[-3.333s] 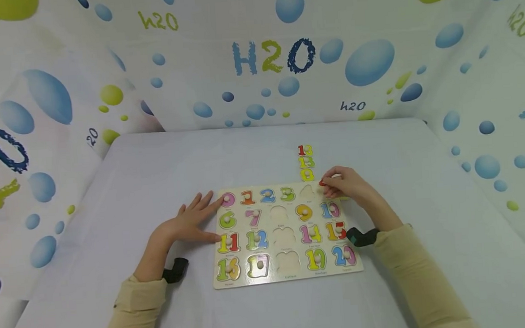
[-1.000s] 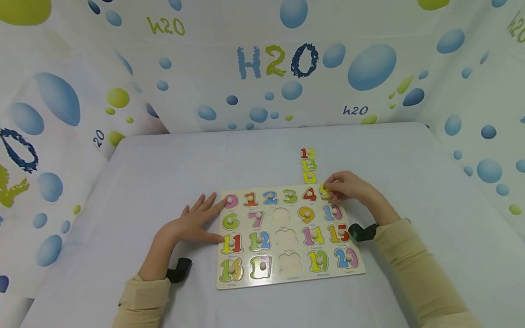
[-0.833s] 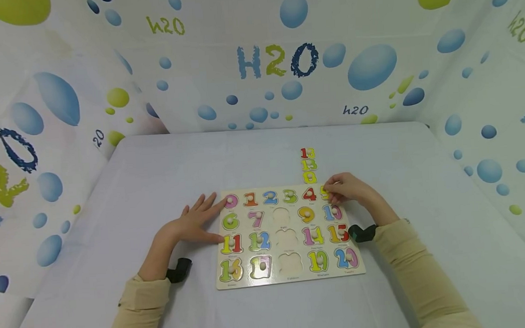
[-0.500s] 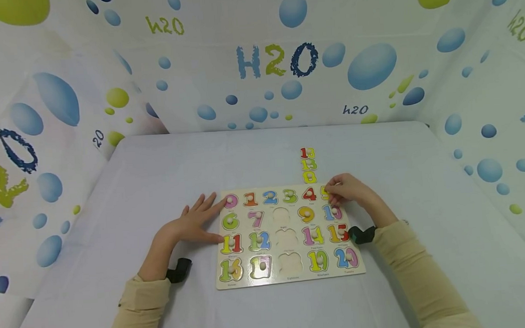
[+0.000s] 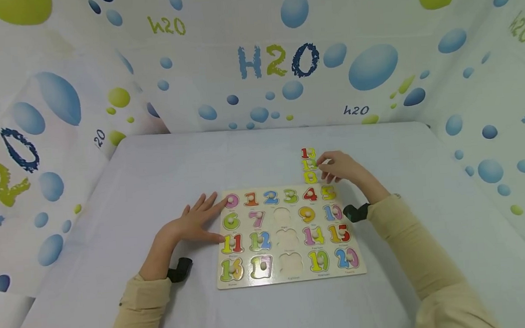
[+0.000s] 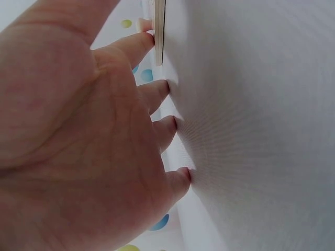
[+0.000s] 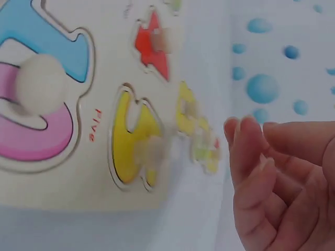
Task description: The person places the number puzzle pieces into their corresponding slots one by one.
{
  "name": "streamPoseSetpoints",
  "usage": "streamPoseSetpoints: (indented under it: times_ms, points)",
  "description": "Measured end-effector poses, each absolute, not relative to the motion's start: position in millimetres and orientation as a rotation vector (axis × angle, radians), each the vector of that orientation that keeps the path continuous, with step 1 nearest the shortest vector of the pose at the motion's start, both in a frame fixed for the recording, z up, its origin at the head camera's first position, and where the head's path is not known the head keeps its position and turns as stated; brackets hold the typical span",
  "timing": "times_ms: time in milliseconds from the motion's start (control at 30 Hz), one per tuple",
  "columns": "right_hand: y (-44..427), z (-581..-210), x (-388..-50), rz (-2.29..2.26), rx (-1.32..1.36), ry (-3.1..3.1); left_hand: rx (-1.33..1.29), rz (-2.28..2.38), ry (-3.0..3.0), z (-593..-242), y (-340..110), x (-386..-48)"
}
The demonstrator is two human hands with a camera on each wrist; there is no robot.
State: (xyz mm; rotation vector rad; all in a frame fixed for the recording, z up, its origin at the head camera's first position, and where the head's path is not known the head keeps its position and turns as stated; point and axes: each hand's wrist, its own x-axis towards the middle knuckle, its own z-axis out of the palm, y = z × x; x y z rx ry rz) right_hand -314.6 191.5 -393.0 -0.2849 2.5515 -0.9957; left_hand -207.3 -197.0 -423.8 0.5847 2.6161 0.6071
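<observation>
A wooden number puzzle board lies on the table. My left hand rests spread at its left edge, thumb near the yellow-and-red 11 and index finger near the purple 0. In the left wrist view the fingertips press on the cloth and board edge. My right hand hovers beyond the board's far right corner, fingers loosely bent, with nothing visible between them. Left of it, a column holds a red-and-yellow number piece, a yellow-and-green 13 and a yellow 8. The yellow 5 lies in its recess.
Three recesses in the board's middle column show bare wood, such as the eight recess. Other knobbed numbers fill the remaining slots. White cloth covers the table, and a printed curtain stands behind it.
The red 4 and then the yellow 5 came to lie in the top row. My right hand has let go of the 5 and moved away toward the loose pieces. My left hand stays put.
</observation>
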Motion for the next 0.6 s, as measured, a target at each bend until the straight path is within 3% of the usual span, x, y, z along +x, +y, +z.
streamPoseSetpoints:
  times_ms: [200,600]
  points:
    - [171.0,-408.9,-333.5,-0.918,-0.287,2.522,0.573,0.621,2.612,-423.2,-198.2,-206.8]
    - [169.2,-422.1,-332.2,-1.038,-0.190,2.559,0.567,0.605,2.618,-422.1,-198.4,-207.1]
